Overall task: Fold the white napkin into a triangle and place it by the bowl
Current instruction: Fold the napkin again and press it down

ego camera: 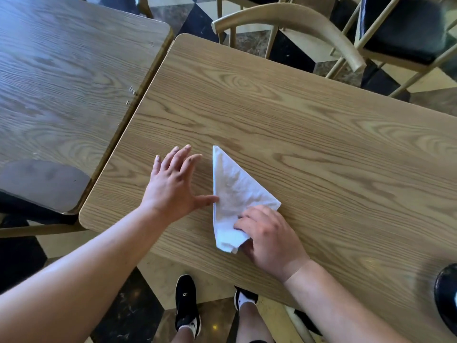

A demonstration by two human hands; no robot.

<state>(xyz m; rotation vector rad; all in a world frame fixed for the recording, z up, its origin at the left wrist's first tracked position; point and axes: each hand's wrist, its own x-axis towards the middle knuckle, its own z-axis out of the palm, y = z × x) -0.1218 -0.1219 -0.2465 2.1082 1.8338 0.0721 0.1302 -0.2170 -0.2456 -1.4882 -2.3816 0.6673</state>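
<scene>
A white napkin (232, 194) lies on the wooden table (309, 134), folded into a long triangle whose tip points away from me. My right hand (267, 238) pinches the napkin's near corner, fingers curled over the cloth. My left hand (173, 184) is spread flat on the table just left of the napkin, its thumb tip touching the napkin's left edge. A dark round object, perhaps the bowl (447, 295), shows only partly at the right edge of the view.
A second wooden table (64, 70) stands close on the left with a narrow gap between. Chairs (296, 23) stand beyond the far edge. My feet in black shoes (186, 305) are on the tiled floor below the near edge.
</scene>
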